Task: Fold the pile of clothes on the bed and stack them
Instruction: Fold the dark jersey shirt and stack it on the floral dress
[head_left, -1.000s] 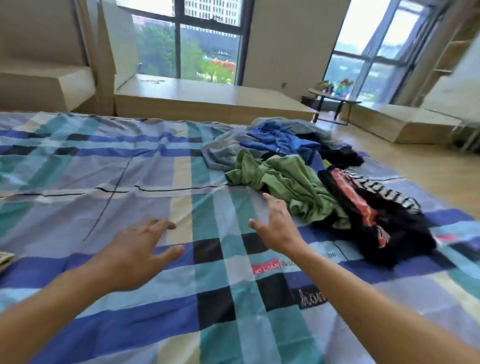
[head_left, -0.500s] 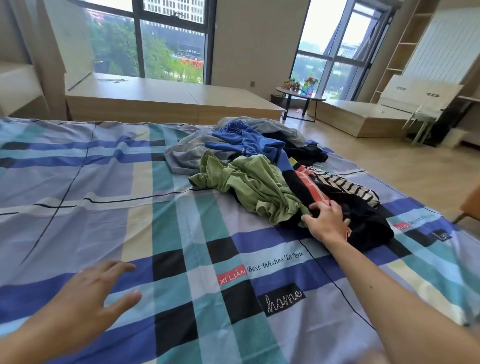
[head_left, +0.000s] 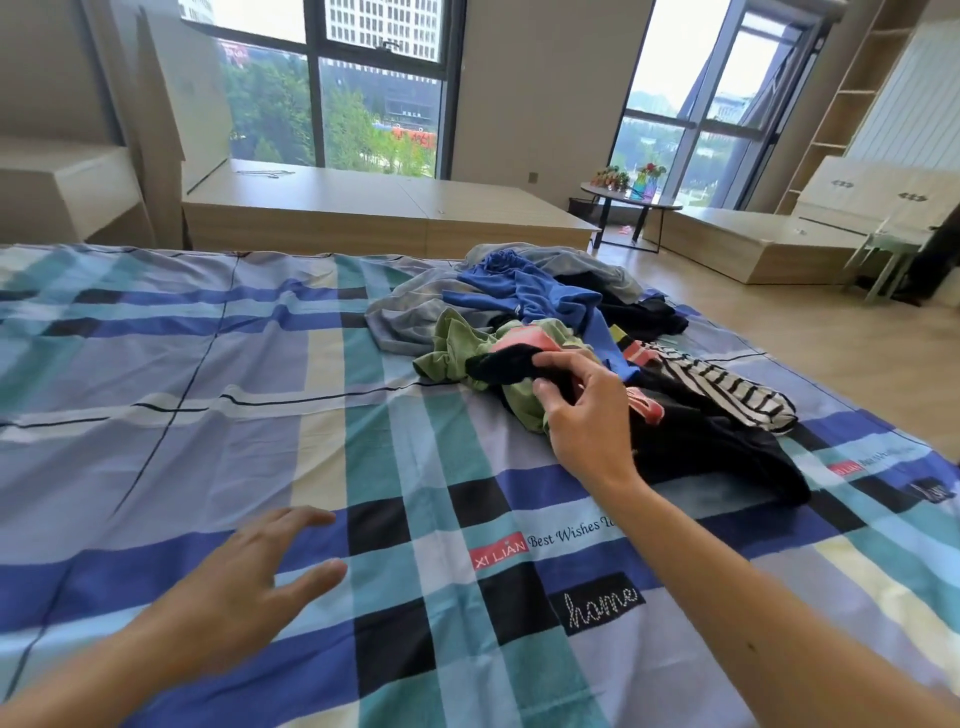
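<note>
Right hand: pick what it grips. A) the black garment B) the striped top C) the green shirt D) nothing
A: the right hand pinches a fold of the black garment between thumb and fingers, in front of the green shirt.

Bedroom of a home: wide bed under a plaid sheet, low wooden platform below tall windows, small round table, open wall shelves, pale wood floor.
</note>
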